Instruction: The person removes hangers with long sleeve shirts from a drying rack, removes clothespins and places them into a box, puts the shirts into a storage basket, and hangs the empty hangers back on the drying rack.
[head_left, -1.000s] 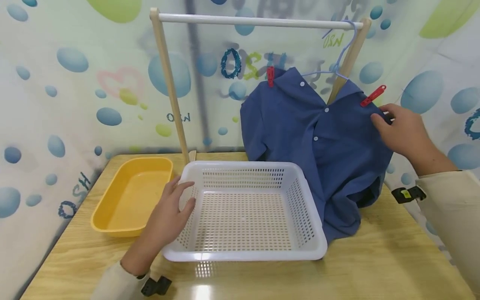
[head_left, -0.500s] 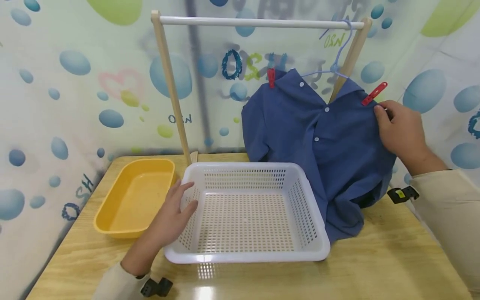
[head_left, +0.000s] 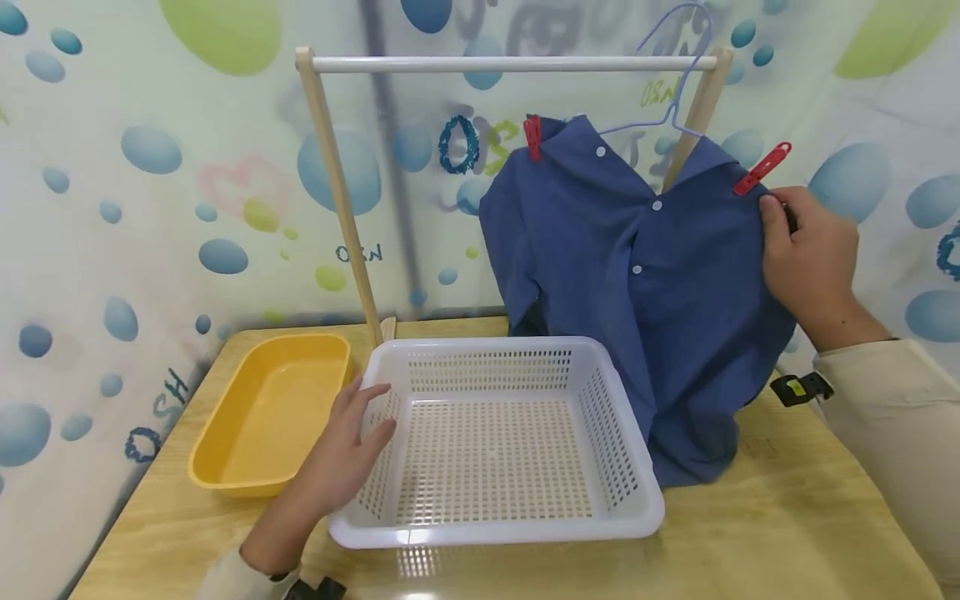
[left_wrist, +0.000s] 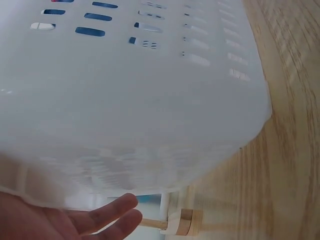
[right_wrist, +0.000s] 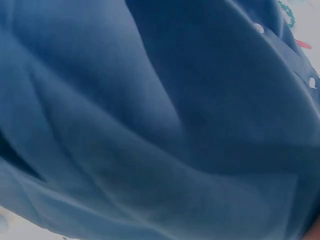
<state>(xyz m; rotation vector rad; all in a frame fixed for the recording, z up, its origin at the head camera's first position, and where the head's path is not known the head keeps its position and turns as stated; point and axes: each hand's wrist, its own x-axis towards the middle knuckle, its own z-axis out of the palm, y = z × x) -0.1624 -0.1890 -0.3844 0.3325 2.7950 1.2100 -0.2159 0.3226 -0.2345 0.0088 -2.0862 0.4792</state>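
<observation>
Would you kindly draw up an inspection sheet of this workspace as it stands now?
Surface: pale wooden table, grain visible.
Job's things: blue shirt on a lilac hanger, two red clothespins at its shoulders; white perforated basket in front.
Clutter: yellow tray, left of the basket.
Hands: right hand pinches the shirt beside one clothespin; left hand at the basket's left rim, fingers loosely spread, contact unclear.
Cables: nothing seen.
Surroundings: wood-framed rack with a white bar; bubble-patterned backdrop.

2 pegs [head_left: 762, 169], 1 ea. shirt [head_left: 697, 300], hgr [head_left: 674, 109], bskt [head_left: 495, 534], tray [head_left: 273, 417]
</observation>
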